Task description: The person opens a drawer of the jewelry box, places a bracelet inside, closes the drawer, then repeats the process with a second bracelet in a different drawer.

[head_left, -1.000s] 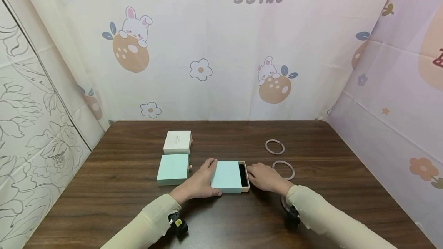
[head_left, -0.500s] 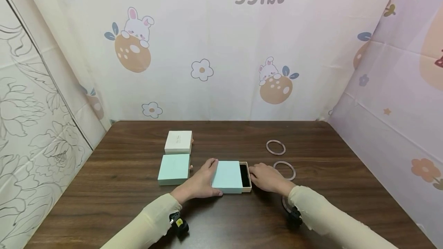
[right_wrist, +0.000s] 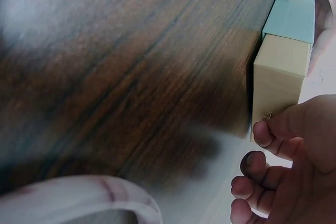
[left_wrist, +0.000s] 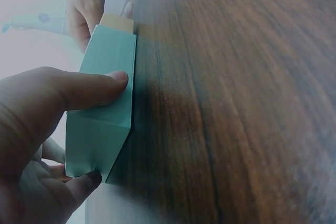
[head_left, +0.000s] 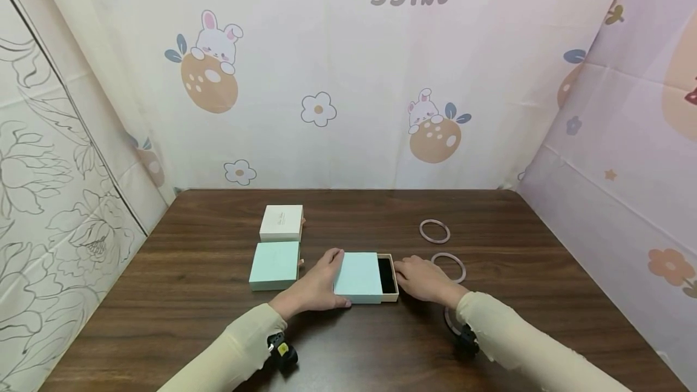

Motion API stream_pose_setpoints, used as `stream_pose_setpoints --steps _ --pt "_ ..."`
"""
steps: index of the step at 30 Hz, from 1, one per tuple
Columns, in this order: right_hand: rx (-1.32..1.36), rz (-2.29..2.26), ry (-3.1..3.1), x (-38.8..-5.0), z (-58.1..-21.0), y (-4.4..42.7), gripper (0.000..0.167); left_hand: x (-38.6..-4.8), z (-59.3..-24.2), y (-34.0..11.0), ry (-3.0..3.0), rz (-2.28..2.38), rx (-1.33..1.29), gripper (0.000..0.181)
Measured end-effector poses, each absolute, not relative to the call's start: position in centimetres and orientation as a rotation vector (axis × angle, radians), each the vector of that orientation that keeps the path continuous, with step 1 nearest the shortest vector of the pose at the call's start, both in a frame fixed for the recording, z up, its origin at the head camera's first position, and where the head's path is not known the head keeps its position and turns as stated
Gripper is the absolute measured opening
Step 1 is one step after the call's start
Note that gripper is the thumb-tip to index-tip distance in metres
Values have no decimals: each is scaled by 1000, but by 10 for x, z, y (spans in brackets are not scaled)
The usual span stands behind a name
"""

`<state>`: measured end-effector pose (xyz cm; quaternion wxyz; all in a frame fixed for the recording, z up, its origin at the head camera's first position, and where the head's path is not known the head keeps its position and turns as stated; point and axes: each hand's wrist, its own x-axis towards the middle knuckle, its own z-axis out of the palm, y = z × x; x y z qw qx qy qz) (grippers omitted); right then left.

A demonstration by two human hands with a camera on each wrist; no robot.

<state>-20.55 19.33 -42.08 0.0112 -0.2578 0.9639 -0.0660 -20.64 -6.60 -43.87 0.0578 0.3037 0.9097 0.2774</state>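
Observation:
A mint-green drawer-style jewelry box (head_left: 357, 277) lies on the table. My left hand (head_left: 317, 286) grips its sleeve from the left, and the left wrist view shows the thumb along the near side. Out of the right end sticks a cream drawer (right_wrist: 279, 85) with a black lining (head_left: 386, 276). At that end my right hand (head_left: 426, 280) pinches a small pull tab (right_wrist: 268, 116) between thumb and forefinger, its other fingers curled loosely. The tab is mostly covered by the fingertips. Most of the drawer is hidden inside the sleeve.
On the left stand another mint-green box (head_left: 274, 265) and a white box (head_left: 281, 222), both closed. Pale bangles lie to the right: one farther back (head_left: 434, 231), a bangle behind my right hand (head_left: 456, 267), and a bangle partly under my right wrist (head_left: 450, 322).
The drawer has slid farther out to the right, showing more black lining. My right hand has moved slightly right with it, while my left hand keeps its grip on the sleeve.

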Motion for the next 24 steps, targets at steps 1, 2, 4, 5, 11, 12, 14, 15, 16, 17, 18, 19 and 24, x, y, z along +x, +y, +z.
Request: stream_pose_setpoints --steps 1,2,4,5,11,12,14,15,16,17,18,19,24 --pt "-800 -203 3007 -206 -421 193 13 -207 -439 -66 2757 842 920 101" --pt "-796 -201 3006 -206 -421 193 13 -206 -438 -66 2758 842 919 101" --pt "-787 -206 3002 -206 -420 193 13 -206 -438 -66 2756 844 917 101" --pt "-783 -210 3002 -206 -420 193 14 -206 -438 -66 2755 843 915 101" --pt "-768 -230 3011 -205 -420 193 14 -205 -438 -66 2751 851 913 101" --pt "-766 -231 3013 -205 -420 194 13 -205 -438 -66 2750 853 912 101" --pt "-755 -230 3015 -204 -420 194 14 -205 -438 -66 2750 855 911 101" --pt "-754 -230 3016 -204 -420 194 14 -205 -438 -66 2750 852 909 101" --pt "-753 -227 3018 -204 -420 194 14 -205 -438 -66 2749 851 907 101" --pt "-752 -223 3021 -204 -420 194 13 -205 -438 -66 2750 848 905 101" --pt "-752 -222 3024 -204 -420 194 13 -205 -438 -66 2750 846 904 101" --pt "-751 -219 3026 -204 -420 194 13 -205 -438 -66 2752 844 904 101" --pt "-754 -200 3037 -204 -420 195 13 -205 -438 -66 2752 850 901 101"
